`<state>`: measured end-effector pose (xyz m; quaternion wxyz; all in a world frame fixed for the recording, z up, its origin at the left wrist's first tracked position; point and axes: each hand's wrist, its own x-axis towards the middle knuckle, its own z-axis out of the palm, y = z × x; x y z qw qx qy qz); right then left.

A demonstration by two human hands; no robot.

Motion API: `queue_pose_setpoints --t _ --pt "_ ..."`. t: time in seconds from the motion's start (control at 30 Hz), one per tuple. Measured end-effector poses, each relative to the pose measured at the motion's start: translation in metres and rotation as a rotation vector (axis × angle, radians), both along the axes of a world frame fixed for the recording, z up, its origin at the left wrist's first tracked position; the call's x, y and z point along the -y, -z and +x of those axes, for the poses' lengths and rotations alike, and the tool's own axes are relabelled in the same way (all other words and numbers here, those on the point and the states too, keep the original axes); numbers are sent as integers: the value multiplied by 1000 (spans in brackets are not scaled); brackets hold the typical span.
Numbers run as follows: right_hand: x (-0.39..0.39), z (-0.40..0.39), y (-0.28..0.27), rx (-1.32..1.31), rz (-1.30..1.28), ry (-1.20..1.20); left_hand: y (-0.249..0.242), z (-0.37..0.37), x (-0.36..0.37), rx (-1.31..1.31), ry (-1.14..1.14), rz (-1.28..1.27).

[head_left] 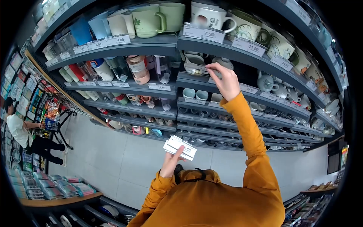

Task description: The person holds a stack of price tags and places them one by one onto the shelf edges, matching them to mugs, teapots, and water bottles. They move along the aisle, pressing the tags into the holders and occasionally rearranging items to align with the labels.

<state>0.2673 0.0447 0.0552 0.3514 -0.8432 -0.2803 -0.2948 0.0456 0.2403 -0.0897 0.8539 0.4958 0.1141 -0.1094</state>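
Note:
My left hand (170,164) is closed on a small stack of white price tags (177,147), thumb across the top one, held low in front of my body. Raised to the second shelf, my right hand (227,82) pinches the edge of a clear plastic label holder (197,69) at the shelf front. Right behind that holder stands a pale teapot (194,59). Small light-blue cups (188,93) are on the shelf below. Overhead, a white mug (211,18) with dark characters sits behind a price tag reading 7.50 (203,33).
Green mugs (146,22) and tumblers (138,68) fill the shelves to the left; blue-grey teapots (267,81) stand to the right. At far left, a person (18,128) stands with a shopping cart (50,117). Behind me is a low shelf with packaged goods (49,185).

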Motion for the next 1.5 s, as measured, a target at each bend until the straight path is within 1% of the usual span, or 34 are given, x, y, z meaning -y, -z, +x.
queue_pose_setpoints --t 0.03,0.13,0.27,0.3,0.4,0.43,0.53,0.57,0.6,0.67,0.73,0.77,0.8,0.87,0.9,0.93,1.03,1.13,1.17,1.27,1.37,1.47,1.5 --pt "-6 8 1 -48 -36 6 1 1 -7 -25 -9 -8" --pt "-10 28 14 -132 4 -23 9 6 -22 -14 -31 -45" --pt "-15 28 6 -378 54 -115 11 18 -38 -38 20 -5" --pt "-15 30 8 -377 84 -114 13 22 -42 -40 37 -13" --pt "-17 31 9 -337 47 -123 12 36 -52 -28 83 -7" --pt "-20 29 5 -394 -10 -88 10 41 -53 -38 81 13" --pt "-21 27 2 -306 -224 -58 -9 50 -52 96 43 13" --pt "-23 27 5 -173 -247 -51 -19 52 -52 115 17 39" --pt "-28 20 2 -169 -269 -18 -28 55 -51 122 -14 61" --pt "-35 10 6 83 -300 1 -40 60 -51 146 -59 51" --pt "-50 -22 2 135 -216 100 -47 65 -51 160 -101 25" --pt "-58 -42 6 24 -97 101 -51 67 -51 162 -112 16" --pt "-64 -64 15 -157 16 58 -54 71 -52 176 -118 0" --pt "-70 -94 32 -385 68 -57 -55 76 -52 159 -124 -5" --pt "-75 -108 40 -563 168 -29 -55 78 -52 161 -132 -16" --pt "-78 -117 47 -601 200 -45 -56 79 -51 164 -137 -26" --pt "-87 -131 60 -609 352 -9 -55 84 -47 182 -131 -37" --pt "-83 -130 61 -603 376 26 -56 86 -41 178 -111 -45" --pt "-79 -131 60 -650 359 13 -58 86 -39 177 -109 -45" --pt "-72 -130 63 -666 377 19 -61 88 -32 170 -86 -7" --pt "-59 -128 69 -606 386 23 -61 89 -23 186 -46 0" --pt "-53 -131 64 -605 521 59 -66 86 -10 191 -34 4" --pt "-50 -132 61 -610 530 57 -67 85 -6 188 -21 9"
